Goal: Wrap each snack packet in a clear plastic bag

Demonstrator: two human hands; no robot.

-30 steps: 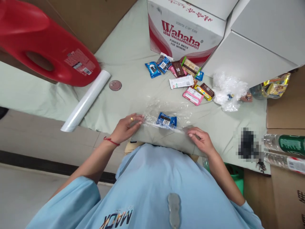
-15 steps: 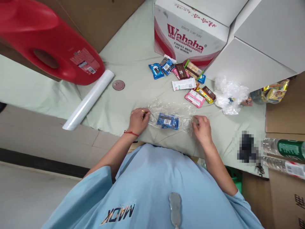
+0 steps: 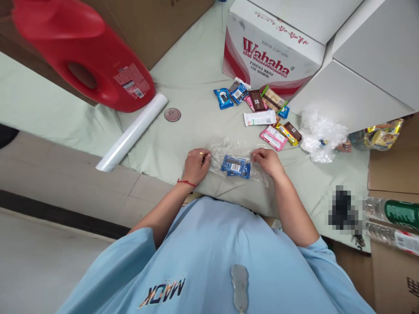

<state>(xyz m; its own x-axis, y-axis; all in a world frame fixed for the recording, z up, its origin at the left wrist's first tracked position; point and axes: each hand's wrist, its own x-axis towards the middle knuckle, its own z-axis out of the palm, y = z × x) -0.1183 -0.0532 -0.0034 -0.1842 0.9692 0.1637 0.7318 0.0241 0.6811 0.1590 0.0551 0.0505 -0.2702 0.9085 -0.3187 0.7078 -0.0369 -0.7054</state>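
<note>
The blue packet [image 3: 235, 166] lay wrapped in clear film [image 3: 225, 150] on the cloth [image 3: 183, 87], well in front of the box [image 3: 271, 56] and close to the cloth's near edge. The left hand [image 3: 195, 165] had its fingers curled shut on the film's left end; the right hand [image 3: 267, 160] pinched the right end, both touching the wrap. The fingertips were tucked under, and the film's outline was hard to trace against the cloth. A shirt hid the near edge below the packet. Bare cloth lay open between the packet and the snacks [image 3: 262, 109] scattered at the foot of the box. Right of the box's base sat a crumpled bag [image 3: 322, 133], its contents unclear. Left of the box lay a disc [image 3: 172, 114], a roll [image 3: 132, 132] overhanging the cloth's edge, and a red jug [image 3: 85, 56] cut off by the frame. Far right of the box, near the frame edge, bottles [image 3: 393, 213] were cut off beside a blurred patch.
</note>
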